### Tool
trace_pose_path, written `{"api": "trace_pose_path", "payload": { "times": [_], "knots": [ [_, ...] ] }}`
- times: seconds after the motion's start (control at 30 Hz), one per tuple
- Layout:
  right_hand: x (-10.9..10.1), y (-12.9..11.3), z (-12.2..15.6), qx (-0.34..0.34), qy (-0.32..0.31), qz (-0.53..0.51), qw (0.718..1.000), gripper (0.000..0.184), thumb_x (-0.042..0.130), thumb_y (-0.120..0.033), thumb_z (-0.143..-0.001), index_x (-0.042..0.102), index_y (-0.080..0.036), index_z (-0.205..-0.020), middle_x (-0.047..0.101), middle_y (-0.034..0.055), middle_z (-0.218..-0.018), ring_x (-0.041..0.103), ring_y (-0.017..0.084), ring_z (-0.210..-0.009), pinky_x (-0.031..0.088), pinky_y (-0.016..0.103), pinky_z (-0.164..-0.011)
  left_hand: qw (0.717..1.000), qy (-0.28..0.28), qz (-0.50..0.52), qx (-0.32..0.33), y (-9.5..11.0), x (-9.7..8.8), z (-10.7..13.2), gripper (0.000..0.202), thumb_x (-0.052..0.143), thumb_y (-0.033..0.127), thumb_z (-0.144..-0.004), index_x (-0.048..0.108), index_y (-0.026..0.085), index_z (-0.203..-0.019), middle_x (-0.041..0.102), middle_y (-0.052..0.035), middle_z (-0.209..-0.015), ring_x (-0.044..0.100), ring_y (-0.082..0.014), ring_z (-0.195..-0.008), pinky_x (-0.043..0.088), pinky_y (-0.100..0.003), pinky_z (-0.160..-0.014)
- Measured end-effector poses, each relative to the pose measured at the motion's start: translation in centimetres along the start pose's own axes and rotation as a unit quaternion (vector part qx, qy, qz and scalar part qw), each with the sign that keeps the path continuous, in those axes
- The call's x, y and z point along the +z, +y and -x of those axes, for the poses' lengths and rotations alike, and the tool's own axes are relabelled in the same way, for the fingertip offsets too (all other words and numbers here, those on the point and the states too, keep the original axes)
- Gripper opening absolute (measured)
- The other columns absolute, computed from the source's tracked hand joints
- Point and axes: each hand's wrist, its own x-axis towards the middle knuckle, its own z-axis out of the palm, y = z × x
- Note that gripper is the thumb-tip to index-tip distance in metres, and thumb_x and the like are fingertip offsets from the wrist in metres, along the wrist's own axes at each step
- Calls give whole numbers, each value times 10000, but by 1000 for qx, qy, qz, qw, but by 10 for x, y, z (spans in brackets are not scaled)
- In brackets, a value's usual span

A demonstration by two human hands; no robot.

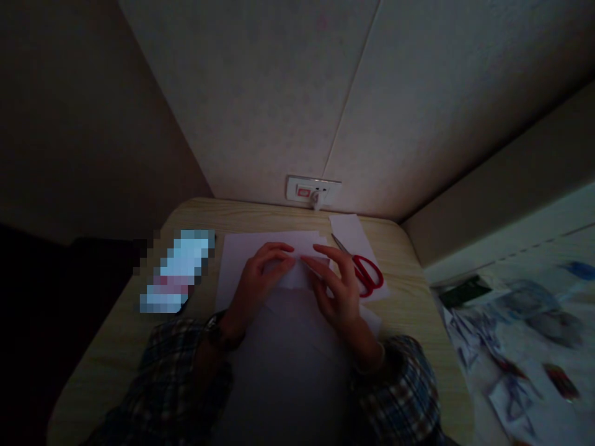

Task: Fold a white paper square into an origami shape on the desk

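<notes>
My left hand (264,269) has its thumb and fingertips drawn together at the left edge of a small white piece of paper (297,279). Curled in from the other side, my right hand (339,285) grips the same paper, its index finger lifted a little apart. The dim light blurs the paper's folds. Under it and around it lie larger white sheets (232,266). Red-handled scissors (369,275) rest just right of my right hand, points toward the wall, partly over a white paper strip (348,229).
On the wooden table (404,297), a lit phone (179,272), pixelated, lies at the left. A wall socket (313,191) with a plug sits behind the table's far edge. Crumpled papers and plastic wrapping (525,303) lie on the lower surface at right.
</notes>
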Motion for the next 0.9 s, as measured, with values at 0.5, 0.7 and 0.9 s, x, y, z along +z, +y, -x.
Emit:
{"api": "trace_pose_path", "payload": {
  "times": [0.5, 0.7, 0.9],
  "knots": [
    [1, 1, 0, -30, 40, 43, 998, 389, 431, -81, -832, 573, -269, -1141, 598, 76, -1031, 546, 217, -1013, 463, 401, -815, 992, 8, -107, 72, 1, -1, 2, 114, 599, 291, -765, 645, 202, -710, 559, -64, -1134, 475, -213, -1102, 379, -377, -960],
    [-1, 1, -2, -16, 71, 27, 997, 287, 466, -107, -839, 612, -256, -1035, 620, 45, -843, 584, 210, -914, 447, 392, -765, 973, 22, -198, 119, 10, -2, 4, 108, 601, 256, -765, 645, 215, -675, 615, -45, -1037, 488, -215, -1015, 382, -372, -892],
    [-1, 1, 0, -57, 46, 12, 997, 364, 436, -100, -858, 567, -279, -1146, 660, 39, -906, 615, 176, -864, 437, 381, -816, 986, 6, -148, 74, 9, -2, 4, 180, 540, 314, -811, 614, 197, -695, 626, -3, -703, 551, -160, -713, 406, -309, -756]
  ]
}}
